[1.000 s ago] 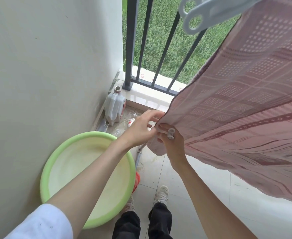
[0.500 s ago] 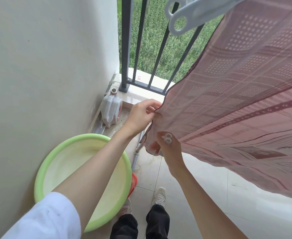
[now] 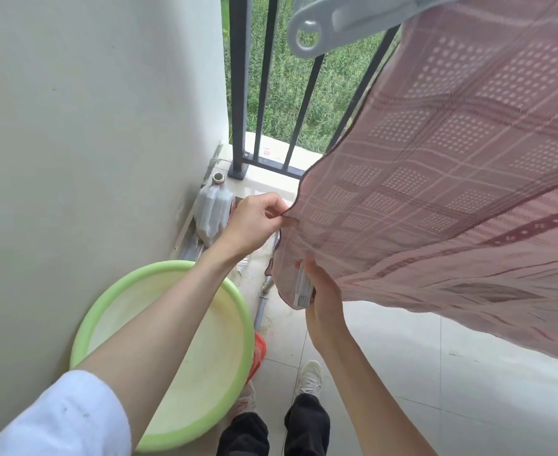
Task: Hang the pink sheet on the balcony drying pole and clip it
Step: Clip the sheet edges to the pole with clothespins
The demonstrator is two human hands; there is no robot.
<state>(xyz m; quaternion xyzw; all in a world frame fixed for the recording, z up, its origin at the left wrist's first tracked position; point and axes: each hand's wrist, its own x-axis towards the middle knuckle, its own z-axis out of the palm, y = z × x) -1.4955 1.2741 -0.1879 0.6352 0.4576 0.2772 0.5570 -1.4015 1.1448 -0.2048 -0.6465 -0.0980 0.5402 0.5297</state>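
The pink patterned sheet (image 3: 452,179) hangs from the top right and slopes down toward me. A large grey clip (image 3: 337,21) sits on its upper edge at the top of the view; the pole itself is hidden. My left hand (image 3: 254,222) pinches the sheet's side edge near the lower corner. Just below it, my right hand (image 3: 320,291) holds a small white clip (image 3: 302,287) against the sheet's corner, with part of the hand under the cloth.
A light green basin (image 3: 83,330) stands on the floor by the left wall, with a red item (image 3: 259,352) beside it. A translucent plastic jug (image 3: 213,209) sits in the corner by the dark balcony railing (image 3: 238,93). My shoes (image 3: 309,378) are on the tiled floor.
My hands have parted: the left rose along the sheet's edge and the right dropped lower with the white clip, which has turned end-on. The view has shifted closer to the railing.
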